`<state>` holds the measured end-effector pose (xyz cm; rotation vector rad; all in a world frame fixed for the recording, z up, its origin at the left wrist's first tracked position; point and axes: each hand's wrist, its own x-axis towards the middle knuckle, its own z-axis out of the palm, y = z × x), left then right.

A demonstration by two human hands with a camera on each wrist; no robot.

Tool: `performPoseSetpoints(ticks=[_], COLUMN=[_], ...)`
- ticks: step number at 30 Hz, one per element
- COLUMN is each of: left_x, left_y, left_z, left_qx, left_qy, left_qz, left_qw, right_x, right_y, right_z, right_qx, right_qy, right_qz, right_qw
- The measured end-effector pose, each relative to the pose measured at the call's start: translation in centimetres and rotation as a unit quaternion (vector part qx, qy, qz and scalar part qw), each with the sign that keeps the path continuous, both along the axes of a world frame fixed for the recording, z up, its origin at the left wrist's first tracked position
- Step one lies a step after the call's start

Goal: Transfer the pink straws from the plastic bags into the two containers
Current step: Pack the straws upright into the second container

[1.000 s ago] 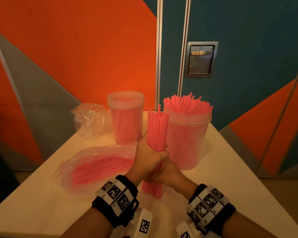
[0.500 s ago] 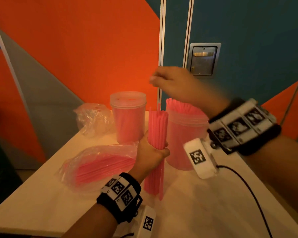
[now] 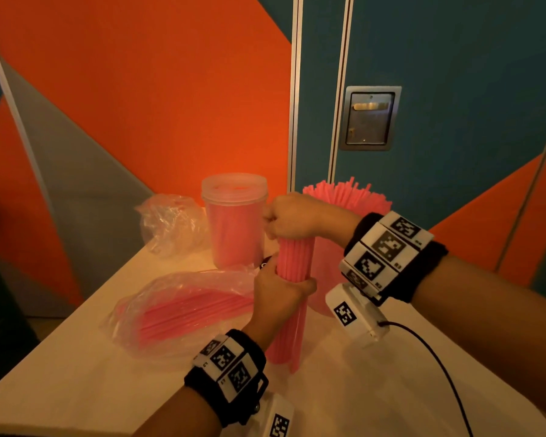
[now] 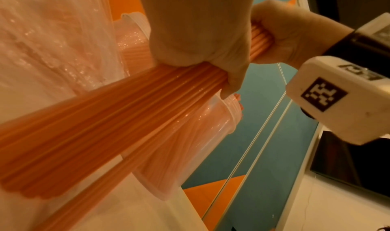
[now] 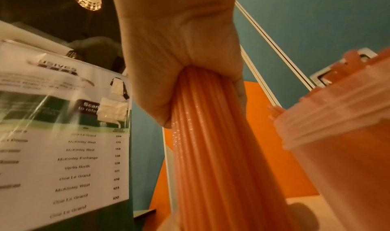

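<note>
An upright bundle of pink straws stands on the white table in front of the two containers. My left hand grips the bundle at its middle, and my right hand grips its top from above; both grips show in the wrist views. The left clear container holds pink straws below its rim. The right container is packed with straws that stick out above its rim. A plastic bag with pink straws inside lies flat at the left.
A crumpled, seemingly empty plastic bag sits behind the full one, by the orange wall. A black cable runs from my right wrist unit across the table's right part. A printed notice shows in the right wrist view.
My right hand left the bundle's lower part, rose high above the containers, then came down and closed round the bundle's top. My left hand kept its grip on the bundle.
</note>
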<state>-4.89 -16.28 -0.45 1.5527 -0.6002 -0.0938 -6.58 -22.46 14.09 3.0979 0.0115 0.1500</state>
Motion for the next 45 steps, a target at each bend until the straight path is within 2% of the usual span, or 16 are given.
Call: performPoseSetpoints(ticks=[4, 7, 9, 11, 13, 15, 18, 20, 22, 23, 27, 28, 31, 34, 39, 45], left_x=[-0.3, -0.3, 0.0, 0.2, 0.7, 1.3, 1.5, 1.1, 0.5, 0.1, -1.2, -1.4, -2.0, -1.8, -0.8, 0.8], left_y=[0.0, 0.1, 0.1, 0.2, -0.1, -0.5, -1.7, -2.6, -3.6, -4.0, -5.3, -5.8, -7.3, -9.4, -12.1, -13.3], left_z=[0.2, 0.7, 1.2, 2.4, 4.4, 7.4, 12.6, 15.4, 17.6, 18.5, 21.8, 22.5, 23.5, 22.4, 18.0, 14.1], left_qx=[0.009, 0.010, 0.016, 0.023, 0.028, -0.009, -0.042, -0.009, -0.027, -0.053, -0.149, -0.168, -0.234, -0.267, -0.221, -0.145], left_qy=[-0.006, -0.012, -0.029, -0.051, -0.078, -0.086, -0.171, -0.259, -0.278, -0.274, -0.293, -0.298, -0.298, -0.272, -0.210, -0.153], left_qz=[-0.026, -0.040, -0.032, -0.028, -0.019, 0.006, 0.041, 0.053, 0.079, 0.089, 0.083, 0.079, 0.045, 0.019, -0.027, -0.054], left_qw=[1.000, 0.999, 0.999, 0.998, 0.996, 0.996, 0.984, 0.964, 0.957, 0.956, 0.941, 0.936, 0.924, 0.924, 0.952, 0.976], right_x=[-0.3, -0.3, -0.4, -1.0, -2.0, -2.7, -2.7, -2.3, -2.0, -2.1, -3.5, -3.9, -4.9, -4.7, -3.3, -1.1], right_y=[-0.1, -0.5, -0.8, -1.1, -1.3, -2.2, -2.6, -2.2, -2.0, -2.0, -2.8, -3.1, -4.4, -6.1, -9.5, -11.3], right_z=[-0.1, -0.7, -0.8, 0.0, 1.8, 3.5, 4.5, 5.2, 6.8, 7.9, 11.2, 11.7, 12.6, 11.9, 7.8, 3.9], right_qx=[0.001, 0.082, 0.170, 0.304, 0.465, 0.549, 0.588, 0.588, 0.586, 0.586, 0.590, 0.576, 0.500, 0.461, 0.466, 0.496], right_qy=[-0.021, -0.084, -0.129, -0.177, -0.243, -0.307, -0.305, -0.370, -0.459, -0.482, -0.521, -0.536, -0.577, -0.584, -0.546, -0.493], right_qz=[-0.023, -0.046, -0.059, -0.052, -0.011, 0.026, 0.059, 0.066, 0.043, 0.034, 0.080, 0.097, 0.131, 0.109, 0.016, -0.061], right_qw=[1.000, 0.992, 0.975, 0.935, 0.851, 0.777, 0.747, 0.717, 0.666, 0.650, 0.612, 0.609, 0.632, 0.660, 0.696, 0.712])
